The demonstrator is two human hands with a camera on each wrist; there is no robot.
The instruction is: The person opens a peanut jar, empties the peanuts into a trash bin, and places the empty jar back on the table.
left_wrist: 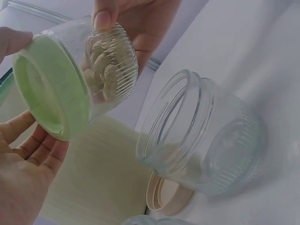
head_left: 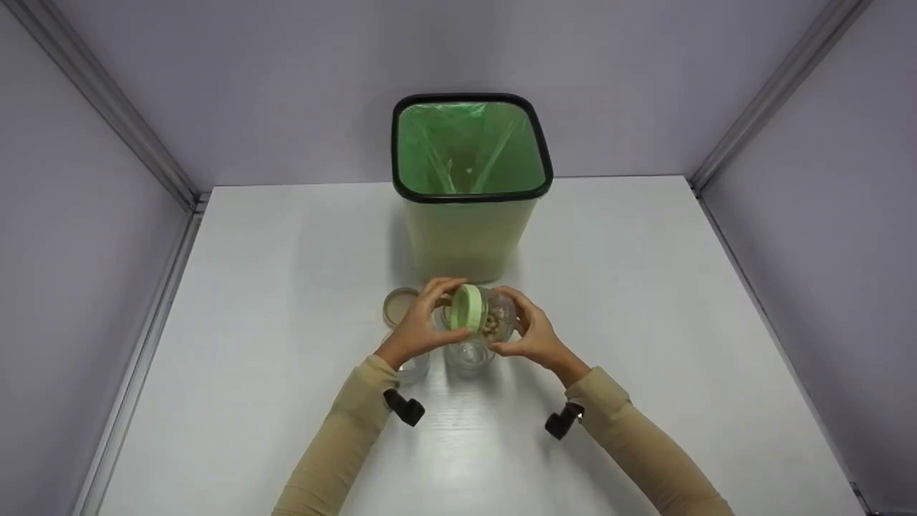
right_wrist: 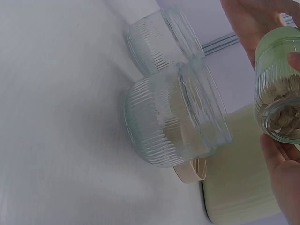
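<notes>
Two hands hold a small ribbed glass jar with a light green lid [head_left: 481, 319] up in the air, just above the white table [head_left: 645, 301]. The jar lies on its side, with the lid pointing to the left, and there are pale, roundish pieces of food inside it. The left hand [head_left: 419, 326] has its fingers [left_wrist: 33, 140] and thumb curled around the green lid. The right hand [head_left: 529, 331] has its fingers curled around the glass end of the jar, with the thumb [left_wrist: 104, 14] pressed on the ribbed side. Right under the held jar stands an empty clear ribbed glass jar with no lid [head_left: 469, 356]. A second clear glass jar [head_left: 415, 369] stands just beside it, partly hidden under the left wrist. A round beige lid [head_left: 398, 305] lies flat on the table near these jars, on the far left side of them. Behind all of this stands a pale square bin with a black rim and a green bag inside [head_left: 469, 186]. The bin sits at the back of the table, near the grey wall.
</notes>
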